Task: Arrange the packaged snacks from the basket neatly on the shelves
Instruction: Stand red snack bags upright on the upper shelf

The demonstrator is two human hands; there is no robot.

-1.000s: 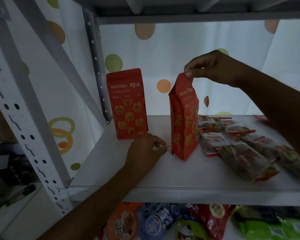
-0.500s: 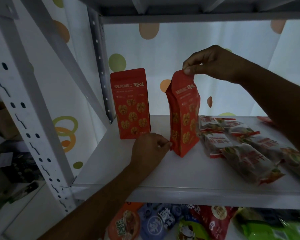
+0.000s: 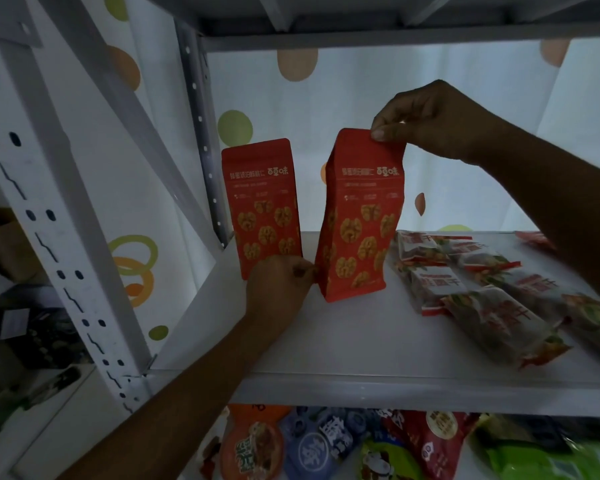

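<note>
Both hands hold red pouch (image 3: 359, 220) on shelf (image 3: 361, 341); right hand (image 3: 430, 116) pinches top; left hand (image 3: 278, 289) seemingly pinches base.

right hand (image 3: 433, 119) pinches top seal of red walnut pouch (image 3: 359, 216), upright on white shelf (image 3: 326, 344). left hand (image 3: 278, 289) grips pouch's lower left edge. second red pouch (image 3: 260, 202) stands just behind-left. flat snack packs (image 3: 475, 289) lie right.

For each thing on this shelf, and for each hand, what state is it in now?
Front red bag: standing on its base, slightly tilted, held.
Back red bag: upright, at the back.
Clear packets: lying flat, overlapping.
Right hand: pinches the front bag's top edge.
Left hand: curled, seemingly pinching its lower left edge.
</note>
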